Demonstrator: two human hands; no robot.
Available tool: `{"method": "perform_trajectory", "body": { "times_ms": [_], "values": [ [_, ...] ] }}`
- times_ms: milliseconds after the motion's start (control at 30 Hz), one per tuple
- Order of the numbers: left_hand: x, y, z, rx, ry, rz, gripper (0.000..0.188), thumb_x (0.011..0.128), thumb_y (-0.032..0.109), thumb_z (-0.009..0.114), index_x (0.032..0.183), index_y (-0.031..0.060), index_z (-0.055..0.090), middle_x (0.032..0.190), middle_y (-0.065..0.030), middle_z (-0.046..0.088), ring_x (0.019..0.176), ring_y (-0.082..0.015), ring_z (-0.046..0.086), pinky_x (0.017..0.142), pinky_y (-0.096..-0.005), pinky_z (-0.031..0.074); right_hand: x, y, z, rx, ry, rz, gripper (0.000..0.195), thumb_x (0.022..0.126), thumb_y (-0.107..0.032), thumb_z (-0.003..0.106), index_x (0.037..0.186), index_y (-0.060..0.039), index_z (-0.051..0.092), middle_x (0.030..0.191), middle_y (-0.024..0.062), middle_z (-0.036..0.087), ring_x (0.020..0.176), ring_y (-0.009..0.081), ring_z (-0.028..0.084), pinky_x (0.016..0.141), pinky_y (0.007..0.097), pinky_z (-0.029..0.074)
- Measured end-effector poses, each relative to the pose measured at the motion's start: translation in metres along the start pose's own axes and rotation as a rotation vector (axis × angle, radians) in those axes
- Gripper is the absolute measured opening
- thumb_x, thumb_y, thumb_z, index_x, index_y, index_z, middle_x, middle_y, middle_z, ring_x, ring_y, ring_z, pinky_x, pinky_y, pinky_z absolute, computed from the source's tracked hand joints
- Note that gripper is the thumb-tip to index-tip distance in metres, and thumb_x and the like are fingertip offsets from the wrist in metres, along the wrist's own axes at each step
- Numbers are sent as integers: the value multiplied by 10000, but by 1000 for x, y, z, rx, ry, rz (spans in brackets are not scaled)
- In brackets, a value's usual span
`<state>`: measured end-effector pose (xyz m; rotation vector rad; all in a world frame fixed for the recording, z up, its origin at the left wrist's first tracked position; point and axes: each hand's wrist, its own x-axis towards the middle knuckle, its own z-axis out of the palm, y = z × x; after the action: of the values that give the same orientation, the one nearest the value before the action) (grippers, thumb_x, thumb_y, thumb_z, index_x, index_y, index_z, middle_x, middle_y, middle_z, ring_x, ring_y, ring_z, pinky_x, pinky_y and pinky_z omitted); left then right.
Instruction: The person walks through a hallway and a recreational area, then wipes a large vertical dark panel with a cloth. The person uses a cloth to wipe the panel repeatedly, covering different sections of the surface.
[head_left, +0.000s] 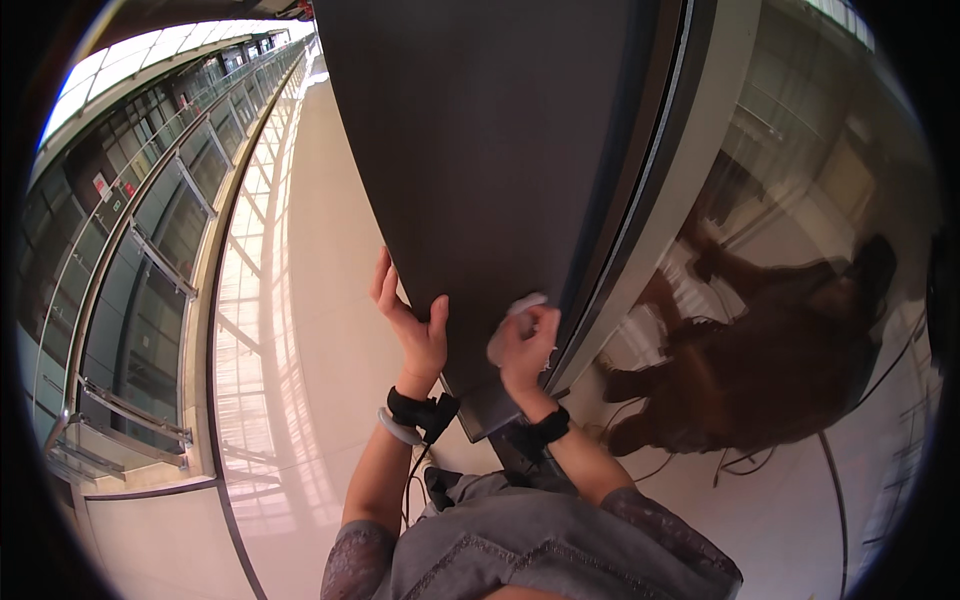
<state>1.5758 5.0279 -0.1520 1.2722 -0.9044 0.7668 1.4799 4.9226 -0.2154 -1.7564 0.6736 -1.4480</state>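
A tall dark brown panel (487, 165), perhaps a door or a pillar face, stands upright before me. My left hand (412, 322) is at its left edge, the thumb over the dark face and the other fingers spread past the edge. My right hand (529, 341) is low on the panel, with a crumpled white cloth or tissue (527, 303) in its fingers. That hand is somewhat blurred, and the fingers hide part of the cloth. Both wrists wear black straps, and a pale ring sits on the left wrist.
To the right, a pale frame strip (679, 187) borders a glass pane (810, 180) that reflects a person and cables. A tiled walkway (322, 225) runs along the left, beside a glass railing (161, 259) with metal posts. A cable (409, 480) hangs from my left wrist.
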Motion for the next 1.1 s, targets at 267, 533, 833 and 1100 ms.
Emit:
{"method": "perform_trajectory", "body": {
  "times_ms": [267,533,833,1100],
  "values": [
    [-6,-4,-6,43,-18,27,703,878,135,668,1451,76,264,1517,-235,246,1397,-392,282,1131,-499,254,90,-64,-6,93,193,-331,325,804,-44,669,1118,-6,592,1180,186,526,1030,376,532,891,426,429],
    [-6,-6,3,14,-14,71,715,867,122,669,1454,85,262,1513,-239,258,1397,-399,283,1133,-506,255,66,-44,-7,-155,-198,-1029,403,791,-115,658,1192,-141,654,1393,118,498,1204,374,479,967,484,369],
    [-9,-7,3,16,-8,61,725,852,101,676,1450,86,266,1514,-240,254,1393,-401,287,1133,-508,253,153,-132,6,-108,136,-643,542,865,-79,572,1396,-45,469,1498,222,357,1326,420,361,1075,518,251],
    [-12,-9,2,6,-14,43,705,860,112,668,1443,89,274,1511,-237,257,1390,-401,290,1140,-503,243,203,-169,-13,-142,38,-1004,446,875,-97,596,1321,-103,568,1477,140,420,1287,356,426,969,444,330]
  ]
}}
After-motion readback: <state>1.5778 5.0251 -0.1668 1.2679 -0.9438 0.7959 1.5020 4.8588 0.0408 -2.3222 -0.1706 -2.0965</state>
